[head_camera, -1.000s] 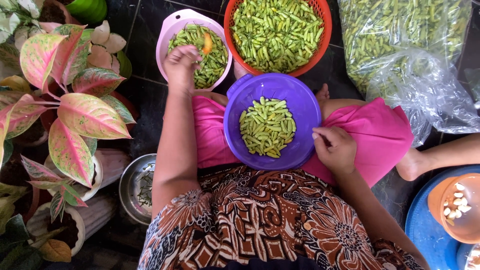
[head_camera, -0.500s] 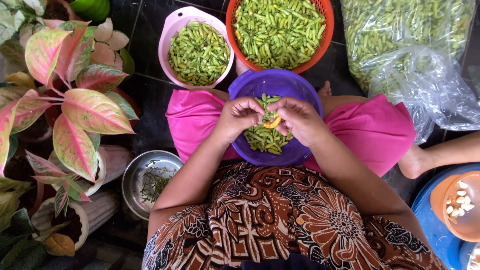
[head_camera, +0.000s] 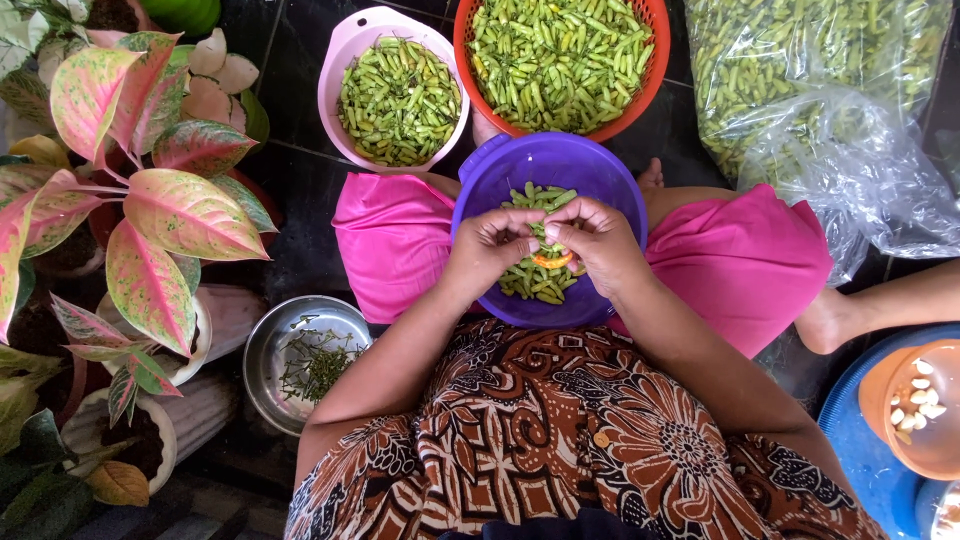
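Beyond the fingers stand an orange basket (head_camera: 640, 95) and a pink basket (head_camera: 345, 70), both full of green chillies. Directly beneath them a purple bowl (head_camera: 500, 180) rests on the lap. The left hand (head_camera: 490, 250) and right hand (head_camera: 595, 245) meet over it, fingers pinched together on what seems an orange chilli (head_camera: 551, 261).
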